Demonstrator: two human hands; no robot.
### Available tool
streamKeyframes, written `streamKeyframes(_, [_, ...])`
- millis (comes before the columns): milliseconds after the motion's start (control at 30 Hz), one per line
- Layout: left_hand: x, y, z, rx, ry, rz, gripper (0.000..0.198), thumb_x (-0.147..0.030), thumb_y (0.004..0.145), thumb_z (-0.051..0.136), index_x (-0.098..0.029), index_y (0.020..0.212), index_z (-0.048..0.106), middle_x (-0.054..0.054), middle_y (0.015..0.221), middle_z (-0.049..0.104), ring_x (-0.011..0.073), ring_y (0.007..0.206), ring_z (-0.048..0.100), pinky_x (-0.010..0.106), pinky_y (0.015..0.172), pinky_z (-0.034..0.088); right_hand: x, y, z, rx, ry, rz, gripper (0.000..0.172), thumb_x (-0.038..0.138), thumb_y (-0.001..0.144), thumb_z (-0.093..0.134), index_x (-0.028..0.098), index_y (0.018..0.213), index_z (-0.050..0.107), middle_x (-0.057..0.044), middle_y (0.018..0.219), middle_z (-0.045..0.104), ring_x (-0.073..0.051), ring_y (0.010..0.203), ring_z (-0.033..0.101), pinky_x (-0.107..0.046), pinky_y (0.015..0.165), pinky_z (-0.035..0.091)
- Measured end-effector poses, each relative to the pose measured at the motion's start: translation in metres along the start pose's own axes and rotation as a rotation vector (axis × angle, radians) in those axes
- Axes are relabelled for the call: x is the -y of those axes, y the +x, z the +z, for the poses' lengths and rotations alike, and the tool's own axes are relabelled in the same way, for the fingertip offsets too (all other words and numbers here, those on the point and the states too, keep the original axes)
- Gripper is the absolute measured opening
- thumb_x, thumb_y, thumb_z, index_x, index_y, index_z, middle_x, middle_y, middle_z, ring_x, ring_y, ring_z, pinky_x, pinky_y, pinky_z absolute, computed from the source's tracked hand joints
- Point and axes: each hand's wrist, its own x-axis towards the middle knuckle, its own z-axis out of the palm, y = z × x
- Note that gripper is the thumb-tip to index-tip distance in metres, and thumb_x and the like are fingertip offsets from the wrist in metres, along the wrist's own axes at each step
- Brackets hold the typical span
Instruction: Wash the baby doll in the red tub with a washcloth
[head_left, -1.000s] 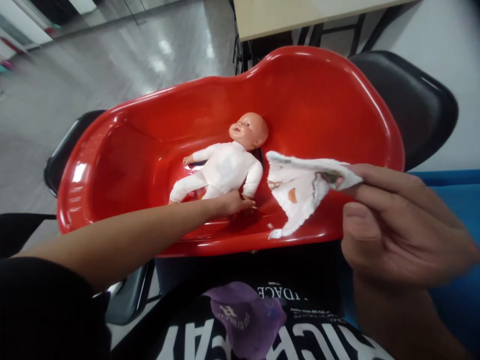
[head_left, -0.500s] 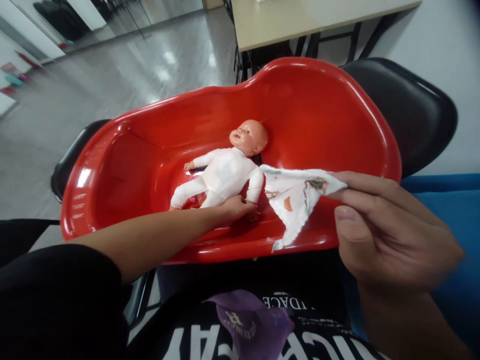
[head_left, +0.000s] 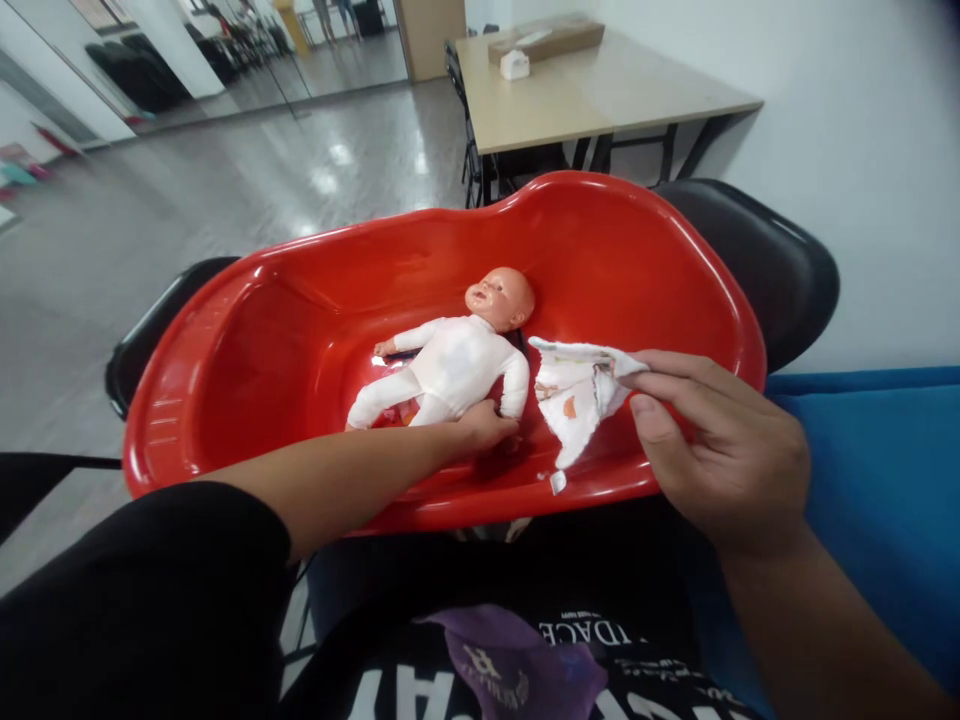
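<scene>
A baby doll [head_left: 456,365] with a white cloth body lies on its back in a red baby bathtub [head_left: 285,300], its head toward the far side. My left hand [head_left: 491,425] reaches over the near rim and is closed at the doll's near arm, by its wrist; the fingertips are partly hidden. Pinched by one corner in my right hand [head_left: 720,440], a small white printed washcloth [head_left: 574,400] hangs over the tub, to the right of the doll and apart from it. A small white tag [head_left: 557,482] dangles from the cloth's lower end.
Black chairs [head_left: 765,260] stand at both ends of the tub. A blue padded seat [head_left: 870,470] is on my right. Behind the tub, a wooden table [head_left: 570,100] carries a cardboard box [head_left: 555,42] and a small white item [head_left: 514,65]. My shirt and a purple cloth [head_left: 517,660] are close below.
My right hand has shifted left with the washcloth, bringing the held corner closer to the doll. The camera view has tilted up, showing more of the table. My left hand stays at the doll's arm.
</scene>
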Motion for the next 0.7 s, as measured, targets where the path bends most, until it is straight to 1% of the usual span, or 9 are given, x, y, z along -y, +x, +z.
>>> streamKeyframes(167, [-0.016, -0.011, 0.002, 0.001, -0.127, -0.032, 0.008, -0.024, 0.08, 0.062, -0.016, 0.078, 0.063, 0.011, 0.08, 0.071, 0.0234, 0.075, 0.069, 0.034, 0.068, 0.055, 0.0, -0.001, 0.003, 0.035, -0.051, -0.008, 0.014, 0.02, 0.095, 0.061, 0.019, 0.102, 0.073, -0.005, 0.11, 0.074, -0.021, 0.098, 0.072, -0.034, 0.09, 0.061])
streamKeyframes(267, [-0.027, -0.027, -0.003, -0.036, -0.201, -0.036, 0.009, -0.022, 0.082, 0.062, -0.014, 0.084, 0.062, 0.008, 0.071, 0.066, 0.0202, 0.068, 0.065, 0.031, 0.067, 0.054, -0.001, -0.001, 0.004, 0.067, -0.064, -0.031, 0.014, 0.021, 0.096, 0.06, 0.018, 0.101, 0.073, -0.005, 0.108, 0.074, -0.02, 0.099, 0.072, -0.034, 0.089, 0.06])
streamKeyframes(333, [-0.034, -0.04, -0.01, -0.032, -0.325, -0.033, 0.028, -0.021, 0.083, 0.063, -0.013, 0.11, 0.06, 0.005, 0.074, 0.066, 0.018, 0.066, 0.063, 0.03, 0.064, 0.053, 0.0, 0.0, 0.004, 0.088, -0.075, -0.031, 0.013, 0.022, 0.096, 0.061, 0.018, 0.1, 0.072, -0.005, 0.107, 0.074, -0.02, 0.099, 0.072, -0.033, 0.09, 0.06])
streamKeyframes(400, [-0.04, -0.052, -0.019, -0.024, -0.425, -0.032, 0.058, -0.023, 0.086, 0.063, -0.02, 0.14, 0.043, 0.001, 0.078, 0.067, 0.0168, 0.066, 0.064, 0.03, 0.065, 0.054, 0.004, 0.003, 0.002, 0.105, -0.063, -0.004, 0.011, 0.023, 0.096, 0.062, 0.019, 0.099, 0.072, -0.003, 0.107, 0.073, -0.019, 0.1, 0.071, -0.032, 0.091, 0.059])
streamKeyframes(467, [-0.044, -0.059, -0.026, -0.017, -0.462, -0.003, 0.073, -0.027, 0.089, 0.064, -0.03, 0.152, 0.027, -0.003, 0.079, 0.065, 0.0154, 0.064, 0.062, 0.031, 0.067, 0.055, 0.012, 0.01, 0.0, 0.145, 0.025, 0.048, 0.011, 0.022, 0.095, 0.061, 0.021, 0.1, 0.071, -0.002, 0.107, 0.073, -0.018, 0.099, 0.071, -0.03, 0.089, 0.059])
streamKeyframes(500, [-0.046, -0.059, -0.028, -0.016, -0.481, 0.036, 0.072, -0.028, 0.09, 0.063, -0.033, 0.152, 0.027, -0.004, 0.079, 0.064, 0.0143, 0.064, 0.061, 0.03, 0.068, 0.055, 0.018, 0.015, 0.001, 0.173, 0.091, 0.069, 0.012, 0.02, 0.095, 0.06, 0.022, 0.1, 0.071, -0.001, 0.108, 0.073, -0.017, 0.099, 0.071, -0.029, 0.088, 0.059])
streamKeyframes(567, [-0.047, -0.056, -0.032, 0.018, -0.547, 0.158, 0.055, -0.029, 0.092, 0.059, -0.029, 0.144, 0.041, -0.002, 0.079, 0.062, 0.0128, 0.066, 0.059, 0.028, 0.07, 0.054, 0.027, 0.026, 0.006, 0.234, 0.222, 0.072, 0.016, 0.016, 0.094, 0.057, 0.024, 0.1, 0.07, 0.0, 0.109, 0.072, -0.016, 0.099, 0.071, -0.028, 0.087, 0.059])
streamKeyframes(633, [-0.047, -0.048, -0.034, 0.078, -0.638, 0.32, 0.032, -0.031, 0.094, 0.053, -0.022, 0.125, 0.055, 0.001, 0.083, 0.063, 0.0123, 0.07, 0.059, 0.025, 0.07, 0.052, 0.033, 0.039, 0.018, 0.311, 0.294, 0.019, 0.02, 0.014, 0.093, 0.056, 0.024, 0.102, 0.07, 0.0, 0.111, 0.072, -0.015, 0.102, 0.07, -0.028, 0.089, 0.059])
streamKeyframes(700, [-0.047, -0.04, -0.037, 0.073, -0.662, 0.416, 0.023, -0.034, 0.096, 0.047, -0.017, 0.106, 0.059, 0.004, 0.084, 0.063, 0.0126, 0.07, 0.057, 0.024, 0.066, 0.05, 0.031, 0.05, 0.037, 0.441, 0.305, -0.078, 0.022, 0.015, 0.092, 0.057, 0.023, 0.11, 0.069, -0.003, 0.117, 0.07, -0.017, 0.108, 0.068, -0.031, 0.095, 0.057])
